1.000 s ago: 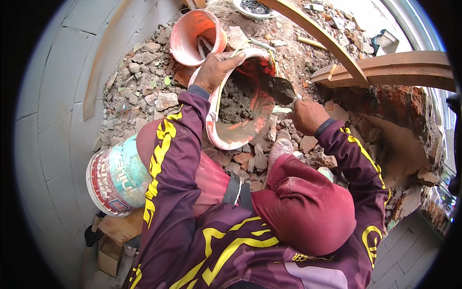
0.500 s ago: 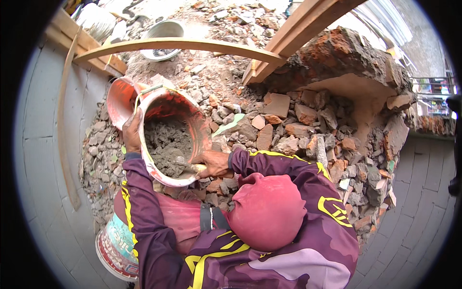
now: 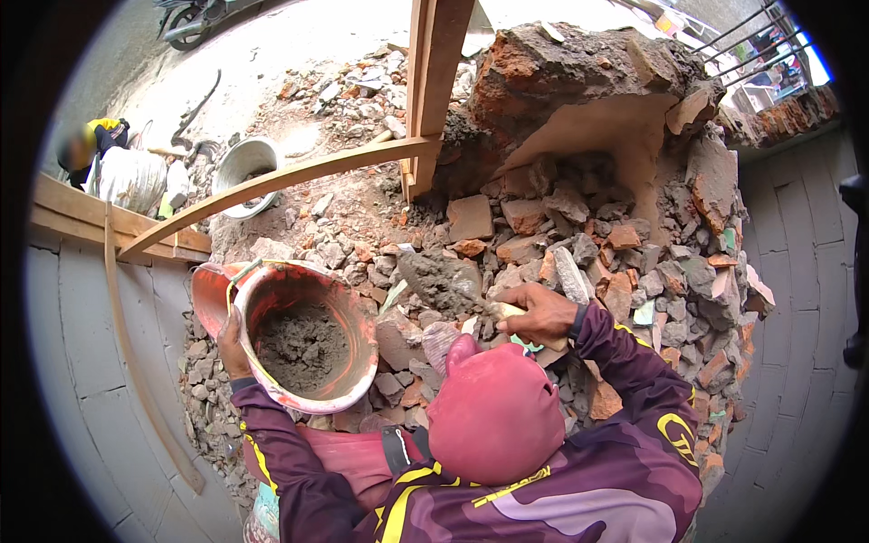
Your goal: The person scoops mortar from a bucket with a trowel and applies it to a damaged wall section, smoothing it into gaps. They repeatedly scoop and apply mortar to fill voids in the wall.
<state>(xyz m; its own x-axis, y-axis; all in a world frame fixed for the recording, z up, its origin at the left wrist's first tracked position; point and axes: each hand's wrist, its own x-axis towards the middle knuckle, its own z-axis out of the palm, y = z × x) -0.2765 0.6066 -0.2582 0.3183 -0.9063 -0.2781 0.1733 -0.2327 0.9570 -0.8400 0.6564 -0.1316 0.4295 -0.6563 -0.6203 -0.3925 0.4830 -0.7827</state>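
A red-and-white bucket [image 3: 362, 362] leans toward me with grey mortar [image 3: 303, 348] in its bottom. My left hand [image 3: 233, 346] is closed on its left rim, beside the wire handle. Out to the right, my right hand [image 3: 538, 315] grips the pale handle of a trowel [image 3: 509, 314]. A heap of wet mortar [image 3: 444, 279] covers the trowel's blade, which is held over the broken bricks and stones. Behind the bucket's left side shows a red curved piece [image 3: 209, 297], perhaps a second bucket.
Rubble [image 3: 525, 244] spreads ahead and right, below a broken masonry block [image 3: 588, 81]. A curved wooden strip [image 3: 290, 176] crosses to an upright timber [image 3: 433, 100]. Beyond are a metal basin [image 3: 246, 172], a person [image 3: 95, 145] at far left and a motorbike [image 3: 195, 23].
My right hand has lifted the trowel out of the bucket, loaded with mortar, and moved it right over the rubble. My left hand still holds the bucket. The view has shifted.
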